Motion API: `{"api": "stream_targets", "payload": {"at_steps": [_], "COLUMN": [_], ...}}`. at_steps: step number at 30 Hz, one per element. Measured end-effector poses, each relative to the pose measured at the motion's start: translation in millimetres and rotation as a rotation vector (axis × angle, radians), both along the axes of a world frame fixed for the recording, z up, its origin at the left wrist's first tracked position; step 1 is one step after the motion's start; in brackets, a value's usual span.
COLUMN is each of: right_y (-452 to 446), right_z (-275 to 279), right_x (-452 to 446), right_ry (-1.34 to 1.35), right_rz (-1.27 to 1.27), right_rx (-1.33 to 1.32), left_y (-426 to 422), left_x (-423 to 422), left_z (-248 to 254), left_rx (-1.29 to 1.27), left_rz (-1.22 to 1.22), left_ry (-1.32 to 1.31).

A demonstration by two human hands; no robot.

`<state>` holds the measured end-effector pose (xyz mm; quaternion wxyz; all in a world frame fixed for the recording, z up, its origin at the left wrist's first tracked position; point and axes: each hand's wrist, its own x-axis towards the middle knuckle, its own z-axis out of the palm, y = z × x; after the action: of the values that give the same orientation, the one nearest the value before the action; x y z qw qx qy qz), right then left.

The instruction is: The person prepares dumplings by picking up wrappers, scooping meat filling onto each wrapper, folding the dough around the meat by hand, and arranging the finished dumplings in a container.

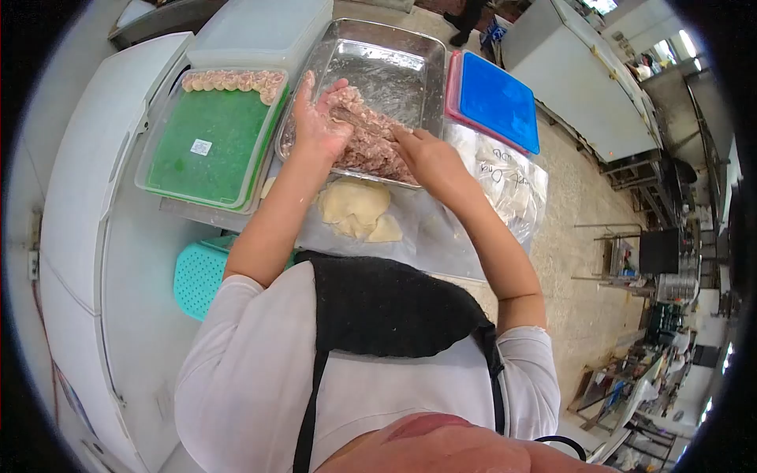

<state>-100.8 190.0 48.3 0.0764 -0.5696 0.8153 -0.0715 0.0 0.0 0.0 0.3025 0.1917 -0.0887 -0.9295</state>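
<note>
A metal tray (394, 38) holds a heap of ground meat (377, 154) along its near side. My left hand (322, 126) is over the tray's left part, palm up with fingers apart, smeared with bits of meat. Some meat lies against its fingers. My right hand (430, 162) reaches over the near right rim, its fingers pressed to a utensil or strip of meat that I cannot make out. Pale dough (355, 206) lies on plastic sheeting just below the tray. To the left, a green-bottomed container (206, 142) has a row of small filled pieces (235, 81) along its far edge.
A blue lid (498, 102) and plastic-wrapped packages (505, 181) lie right of the tray. A translucent box (256, 35) stands at the back left. Below the table edge is a turquoise basket (199, 277). A person's dark shoe (459, 36) shows beyond the table.
</note>
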Motion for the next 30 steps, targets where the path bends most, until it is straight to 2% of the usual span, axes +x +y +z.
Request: {"api": "stream_targets", "payload": {"at_steps": [2,3,5,6,8,9,11,12,14,15,16,17,18,20,21,22,23,24,25,26,29,30], "right_y": [-3,25,31,32,39,41,45,46,41,39,38,37,34,29,28,27,27,30,33,34,20,23], "right_z": [2,3,3,12,24,26,20,14,-14,-22,-20,-32,-56,-66,-58,-51,-48,-46,-45,-45,-92,-82], "right_x": [-15,-36,-45,-50,-55,-56,-56,-56,-57,-57,-58,-63,-70,-78,-83,-85,-79,-68,-55,-44,-63,-69], "right_ry": [-0.161,-0.182,-0.571,-0.658,-0.701,-0.736,-0.719,-0.704,-0.706,-0.703,-0.762,-0.758,-0.719,-0.684,-0.503,-0.319,-0.315,-0.213,-0.115,-0.122,-0.072,0.091], "right_rz": [0.159,0.175,0.022,-0.009,0.025,0.05,0.165,0.259,0.319,0.362,0.27,0.279,0.316,0.36,0.366,0.371,0.38,0.344,0.306,0.258,0.227,0.107], "right_rx": [-0.373,-0.34,-0.438,-0.31,-0.22,-0.137,-0.177,-0.225,-0.248,-0.273,-0.087,-0.084,-0.157,-0.23,-0.295,-0.359,-0.359,-0.475,-0.586,-0.427,-0.344,-0.065], "left_y": [-5,28,36,36,46,46,41,38,33,33,32,32,32,33,35,36,36,33,30,27,27,30], "left_x": [13,9,25,21,16,17,26,29,32,32,31,30,30,30,29,26,25,24,24,24,23,25], "left_z": [1,-1,14,20,26,28,31,33,36,35,31,26,16,-6,-10,-14,-17,-19,-20,-22,-28,-26], "left_rx": [0.014,0.046,-0.708,-0.719,-1.503,-1.499,-1.706,-1.703,-1.83,-1.827,-1.904,-1.979,-1.977,-2.074,-2.073,-1.895,-1.715,-1.714,-1.672,-1.627,-1.753,-1.754], "left_rz": [0.027,0.051,-0.208,-0.194,0.198,0.215,-0.078,-0.067,-0.373,-0.361,-0.405,-0.453,-0.446,-0.33,-0.325,-0.247,-0.168,-0.152,-0.268,-0.384,-0.386,-0.375], "left_ry": [0.113,0.098,-0.125,-0.129,-0.402,-0.415,-0.476,-0.493,-0.466,-0.475,-0.504,-0.532,-0.542,-0.783,-0.789,-0.836,-0.875,-0.878,-0.889,-0.897,-1.029,-1.023]}}
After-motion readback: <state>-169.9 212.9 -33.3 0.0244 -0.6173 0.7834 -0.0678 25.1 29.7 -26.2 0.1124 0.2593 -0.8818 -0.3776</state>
